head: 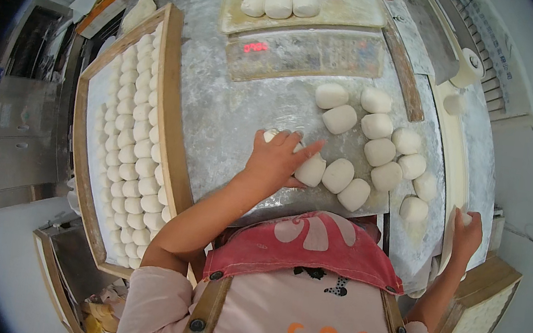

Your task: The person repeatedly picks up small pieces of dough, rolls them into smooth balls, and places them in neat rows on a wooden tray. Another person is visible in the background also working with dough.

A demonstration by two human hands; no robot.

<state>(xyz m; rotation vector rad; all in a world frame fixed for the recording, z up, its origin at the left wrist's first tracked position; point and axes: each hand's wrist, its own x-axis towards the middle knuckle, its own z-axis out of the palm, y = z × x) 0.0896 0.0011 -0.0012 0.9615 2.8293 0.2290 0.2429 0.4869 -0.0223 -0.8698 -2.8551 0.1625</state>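
Observation:
My left hand (277,160) curls over white dough pieces at the near side of the floury metal worktop (231,127). Part of one dough piece (269,136) shows beyond its fingers, and the palm hides the rest. Its thumb lies by another dough piece (311,170). At the right, my right hand (467,236) grips a small dough piece (466,219) beside the pale conveyor belt (456,165). Between the hands, several smooth dough pieces (378,153) lie in loose rows, and a single dough piece (414,209) sits close to the belt.
On my left, a wooden-framed tray (169,104) holds many rows of dough pieces (136,150). A digital scale (305,56) with a lit display carries three dough pieces (279,4) on its pan. A wooden strip (405,76) lies right of it. Below right stands another wooden tray (486,288).

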